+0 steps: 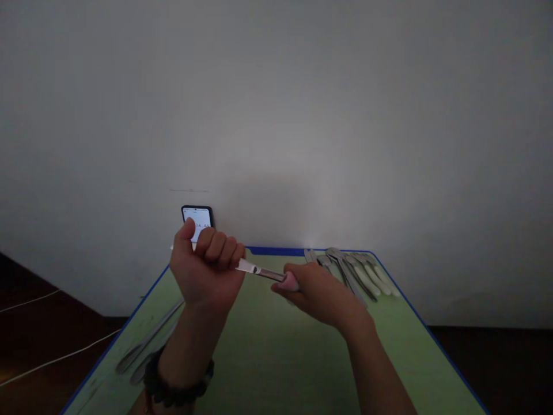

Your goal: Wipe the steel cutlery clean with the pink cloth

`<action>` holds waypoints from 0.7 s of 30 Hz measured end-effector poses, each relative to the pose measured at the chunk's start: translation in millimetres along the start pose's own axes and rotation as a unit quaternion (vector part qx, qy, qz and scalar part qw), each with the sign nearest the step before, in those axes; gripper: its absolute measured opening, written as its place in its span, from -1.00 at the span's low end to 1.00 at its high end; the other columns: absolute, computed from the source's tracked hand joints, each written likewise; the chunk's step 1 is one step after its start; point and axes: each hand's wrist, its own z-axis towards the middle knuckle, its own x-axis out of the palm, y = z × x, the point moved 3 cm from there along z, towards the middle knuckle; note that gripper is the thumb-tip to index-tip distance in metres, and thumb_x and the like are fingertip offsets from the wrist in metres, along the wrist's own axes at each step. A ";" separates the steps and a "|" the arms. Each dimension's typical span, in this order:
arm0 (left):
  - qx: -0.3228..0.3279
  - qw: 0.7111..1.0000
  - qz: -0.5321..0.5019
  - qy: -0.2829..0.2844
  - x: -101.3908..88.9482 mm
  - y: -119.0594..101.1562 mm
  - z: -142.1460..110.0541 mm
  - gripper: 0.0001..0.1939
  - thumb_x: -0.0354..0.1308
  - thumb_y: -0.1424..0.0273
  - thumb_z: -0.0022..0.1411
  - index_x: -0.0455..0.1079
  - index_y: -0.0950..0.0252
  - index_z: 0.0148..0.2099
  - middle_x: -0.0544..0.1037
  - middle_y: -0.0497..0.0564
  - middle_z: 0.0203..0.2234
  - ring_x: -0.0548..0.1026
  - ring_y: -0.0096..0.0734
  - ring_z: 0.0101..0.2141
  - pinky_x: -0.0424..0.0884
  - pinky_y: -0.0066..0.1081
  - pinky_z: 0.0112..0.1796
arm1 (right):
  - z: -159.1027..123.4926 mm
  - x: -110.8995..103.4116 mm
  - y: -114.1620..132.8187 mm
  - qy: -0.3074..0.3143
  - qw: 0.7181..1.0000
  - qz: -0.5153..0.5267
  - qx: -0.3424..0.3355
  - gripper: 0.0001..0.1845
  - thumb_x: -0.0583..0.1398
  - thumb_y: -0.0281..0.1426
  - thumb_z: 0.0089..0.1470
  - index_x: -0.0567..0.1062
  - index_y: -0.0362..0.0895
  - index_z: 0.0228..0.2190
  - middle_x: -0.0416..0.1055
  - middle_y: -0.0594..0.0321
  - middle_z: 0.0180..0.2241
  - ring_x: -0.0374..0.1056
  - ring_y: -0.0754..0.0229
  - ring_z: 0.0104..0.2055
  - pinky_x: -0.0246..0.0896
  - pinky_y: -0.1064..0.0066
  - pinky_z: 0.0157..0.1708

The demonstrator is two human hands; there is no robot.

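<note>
pink-handled tool over green table, pale wall behind.

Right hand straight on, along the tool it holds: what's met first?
Probably the left hand: the pink-handled tool in the right hand points at it, tip overlapping it in this view. Whether they touch is unclear.

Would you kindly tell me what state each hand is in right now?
Left hand: closed in a fist; whether it grips anything cannot be told.
Right hand: closed, holding a utensil by its pink end.
</note>
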 end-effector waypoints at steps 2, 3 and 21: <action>0.006 1.000 0.009 0.011 6.5 0.8 -6.2 -0.47 -0.30 0.23 0.37 -0.31 0.25 -0.63 -0.26 -0.18 -0.79 -0.22 -0.55 -0.76 -0.09 -0.43 -0.73 | -1.9 -0.3 2.9 0.007 1.000 0.000 -0.007 -0.77 0.19 -0.23 0.07 0.44 -0.09 -0.53 0.35 0.33 -0.58 0.17 0.31 -0.56 -0.16 0.45 -0.53; 0.008 1.000 0.013 0.015 9.2 0.9 -8.9 -0.47 -0.32 0.22 0.38 -0.32 0.25 -0.64 -0.27 -0.18 -0.79 -0.23 -0.55 -0.76 -0.09 -0.42 -0.73 | -2.8 -0.8 3.8 0.008 1.000 0.000 -0.012 -0.76 0.19 -0.22 0.08 0.44 -0.09 -0.53 0.34 0.34 -0.59 0.17 0.31 -0.57 -0.16 0.45 -0.53; -0.040 0.996 0.057 0.059 23.8 16.9 -25.2 -0.41 -0.31 0.16 0.39 -0.30 0.25 -0.67 -0.26 -0.17 -0.80 -0.19 -0.55 -0.78 0.01 -0.44 -0.71 | -11.5 -8.9 -0.1 0.043 0.997 0.047 -0.038 -0.72 0.19 -0.17 0.07 0.43 -0.10 -0.52 0.33 0.37 -0.58 0.16 0.31 -0.54 -0.13 0.48 -0.54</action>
